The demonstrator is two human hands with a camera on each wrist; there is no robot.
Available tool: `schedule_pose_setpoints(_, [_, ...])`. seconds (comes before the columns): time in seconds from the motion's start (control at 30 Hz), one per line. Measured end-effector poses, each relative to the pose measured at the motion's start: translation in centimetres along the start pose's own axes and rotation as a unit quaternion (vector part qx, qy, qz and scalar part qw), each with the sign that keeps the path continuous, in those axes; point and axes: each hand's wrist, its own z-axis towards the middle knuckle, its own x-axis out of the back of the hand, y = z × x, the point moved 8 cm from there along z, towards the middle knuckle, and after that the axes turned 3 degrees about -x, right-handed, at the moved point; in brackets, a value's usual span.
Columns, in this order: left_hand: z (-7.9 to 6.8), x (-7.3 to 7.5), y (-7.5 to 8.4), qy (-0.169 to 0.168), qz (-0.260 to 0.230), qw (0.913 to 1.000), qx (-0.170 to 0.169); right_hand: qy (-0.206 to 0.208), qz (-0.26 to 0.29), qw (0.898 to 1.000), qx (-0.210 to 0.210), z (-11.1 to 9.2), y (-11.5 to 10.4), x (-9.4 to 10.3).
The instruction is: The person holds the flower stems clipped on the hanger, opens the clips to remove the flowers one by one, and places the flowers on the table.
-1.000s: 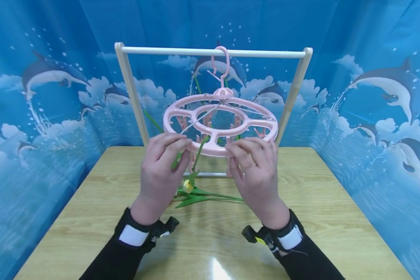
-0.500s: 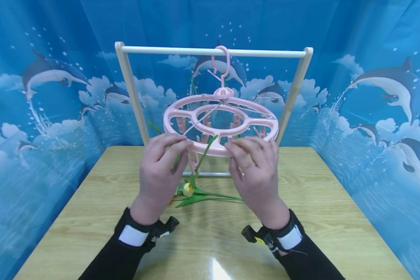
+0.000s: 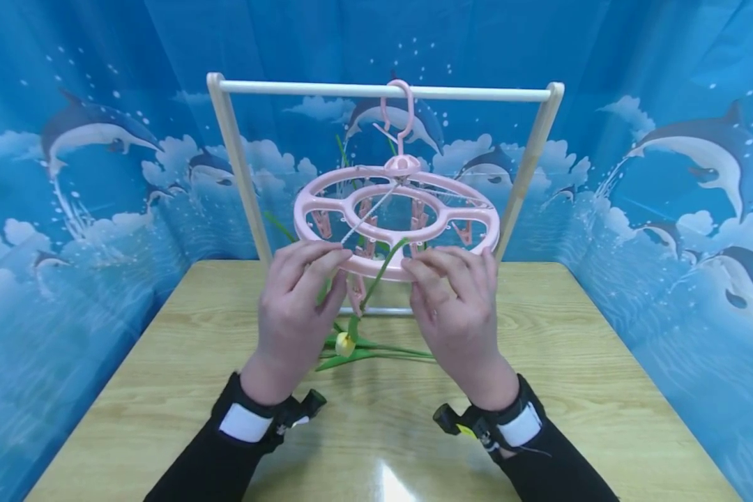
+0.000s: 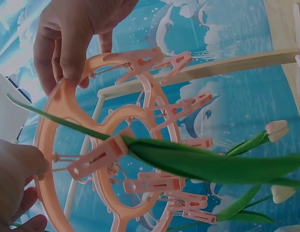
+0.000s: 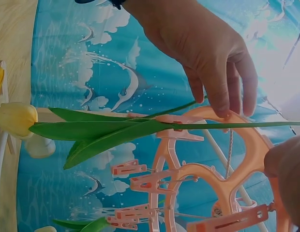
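A pink round clip hanger (image 3: 365, 266) hangs by its hook (image 3: 409, 115) from a white-barred rack. My left hand (image 3: 295, 307) pinches its front rim on the left; my right hand (image 3: 461, 307) pinches the same rim on the right. Between them a yellow tulip (image 3: 345, 345) hangs bloom down, its stem rising in front of the rim. In the left wrist view a pink clothespin (image 4: 99, 157) clasps that tulip's stem. More clothespins (image 5: 147, 182) dangle from the ring, and white tulips (image 4: 277, 129) show beyond it.
The rack's top bar (image 3: 483, 94) spans two wooden posts (image 3: 530, 167), with a lower bar (image 3: 389, 312) near the table (image 3: 577, 390). Green leaves and stems (image 3: 351, 357) lie on the table below the hanger. A blue dolphin curtain (image 3: 665, 84) encloses the back and sides.
The hanging tulip's stem has shifted right along the front rim, and its bloom slightly right too. My left hand moved a little right; my right hand stayed nearly still. The dangling clothespins swung.
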Motion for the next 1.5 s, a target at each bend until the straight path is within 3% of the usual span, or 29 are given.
schedule_pose_setpoints(0.3, [-0.1, 0.0, -1.0, 0.0, -0.003, 0.9999, 0.014, -0.01, 0.009, 1.0, -0.007, -0.1, 0.4, -0.1])
schedule_pose_setpoints(0.5, [-0.1, 0.1, -0.5, 0.018, -0.011, 0.9998, -0.006, -0.007, 0.003, 1.0, -0.003, 0.1, 0.3, 0.0])
schedule_pose_setpoints(1.03, [0.2, -0.1, 0.9, 0.015, -0.009, 0.9996, -0.021, 0.01, -0.002, 1.0, -0.014, 0.3, 0.1, 0.1])
schedule_pose_setpoints(1.33, [0.1, -0.3, 1.4, 0.007, -0.019, 0.9997, -0.016, 0.015, -0.003, 1.0, -0.011, 0.1, 0.0, 0.1])
schedule_pose_setpoints(1.5, [0.0, -0.5, 0.8, -0.009, -0.026, 0.9996, 0.0, 0.009, 0.012, 1.0, -0.01, 0.0, 0.1, -0.1])
